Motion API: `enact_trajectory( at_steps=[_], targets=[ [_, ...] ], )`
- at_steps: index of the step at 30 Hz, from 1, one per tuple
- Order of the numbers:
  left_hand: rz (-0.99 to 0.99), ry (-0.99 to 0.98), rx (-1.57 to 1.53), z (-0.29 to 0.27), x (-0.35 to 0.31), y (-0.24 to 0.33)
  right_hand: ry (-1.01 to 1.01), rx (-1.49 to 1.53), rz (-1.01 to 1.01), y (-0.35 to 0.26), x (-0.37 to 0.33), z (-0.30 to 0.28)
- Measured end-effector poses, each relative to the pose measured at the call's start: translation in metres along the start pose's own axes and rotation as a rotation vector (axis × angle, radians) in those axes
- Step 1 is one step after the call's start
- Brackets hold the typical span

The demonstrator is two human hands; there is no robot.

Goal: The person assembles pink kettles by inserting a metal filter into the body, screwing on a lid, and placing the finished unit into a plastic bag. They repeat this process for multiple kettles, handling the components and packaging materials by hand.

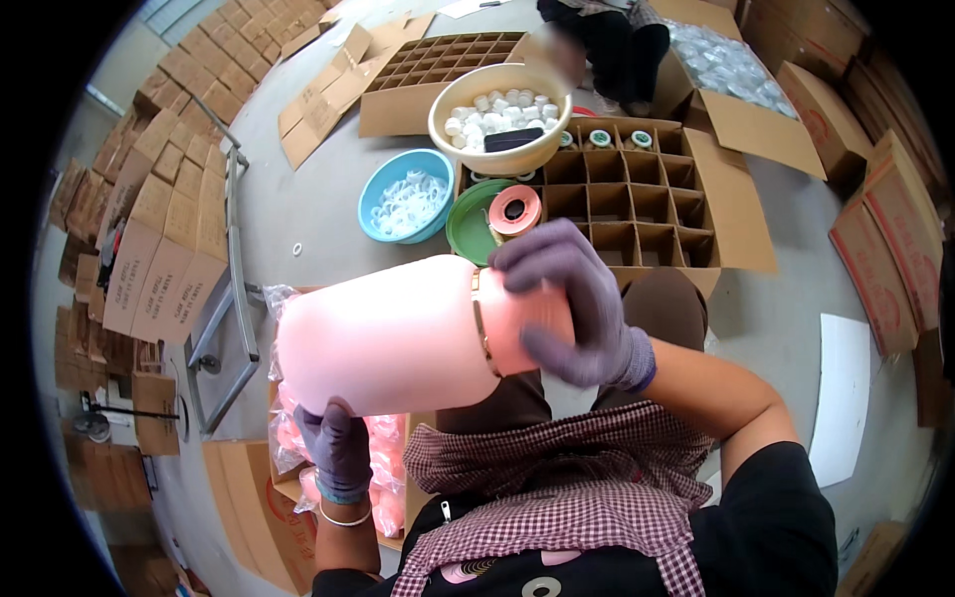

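Note:
A large pale pink bottle lies sideways in front of me, held above my lap. Its deeper pink lid points right, and a gold band rings the joint below it. My right hand, in a grey-purple glove, is wrapped round the lid, its fingers slightly blurred. Under the bottle's lower left side, my left hand grips it in a matching glove; most of those fingers are hidden behind the bottle. Below it, an open carton holds pink pieces in clear plastic bags.
Ahead stands a divided carton with several capped items. Around it are a beige basin of white caps with a dark flat object, a blue basin of white rings, and a green tray with a pink roll. A metal frame stands left; another person sits beyond.

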State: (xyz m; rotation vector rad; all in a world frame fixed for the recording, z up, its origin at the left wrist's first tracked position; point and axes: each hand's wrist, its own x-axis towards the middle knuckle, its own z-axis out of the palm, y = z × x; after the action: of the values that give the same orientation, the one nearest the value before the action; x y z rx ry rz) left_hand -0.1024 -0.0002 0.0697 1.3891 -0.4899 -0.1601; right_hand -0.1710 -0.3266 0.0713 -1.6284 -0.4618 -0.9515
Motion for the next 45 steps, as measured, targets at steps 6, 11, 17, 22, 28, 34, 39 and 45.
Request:
enact_trajectory(
  at_steps=[6,11,17,22,28,34,39,45],
  targets=[
    [0.606,0.019,0.857,0.016,-0.004,0.029,-0.002,0.309,0.693,0.005,-0.031,-0.018],
    [0.220,0.071,0.480,0.015,0.028,0.028,0.181,0.189,0.511,-0.014,-0.052,-0.003],
    [0.434,-0.754,0.696,0.055,0.088,0.065,-0.254,0.177,1.046,0.026,-0.039,-0.073],
    [0.469,-1.330,0.691,0.130,0.114,0.008,-0.382,-0.718,0.590,0.151,0.017,-0.095],
    [0.187,-1.304,0.454,0.153,0.162,-0.065,-0.960,-1.157,0.324,0.328,-0.004,-0.057],
    [0.253,-1.075,0.456,0.160,0.156,-0.057,-1.087,-1.169,0.187,0.387,-0.022,-0.056],
    [0.153,-0.024,0.302,0.123,0.165,-0.098,-0.360,-0.106,0.716,0.301,0.045,-0.059],
    [-0.489,-0.473,-0.353,0.113,0.190,-0.089,-0.246,0.453,0.958,0.150,0.083,-0.046]
  ],
)
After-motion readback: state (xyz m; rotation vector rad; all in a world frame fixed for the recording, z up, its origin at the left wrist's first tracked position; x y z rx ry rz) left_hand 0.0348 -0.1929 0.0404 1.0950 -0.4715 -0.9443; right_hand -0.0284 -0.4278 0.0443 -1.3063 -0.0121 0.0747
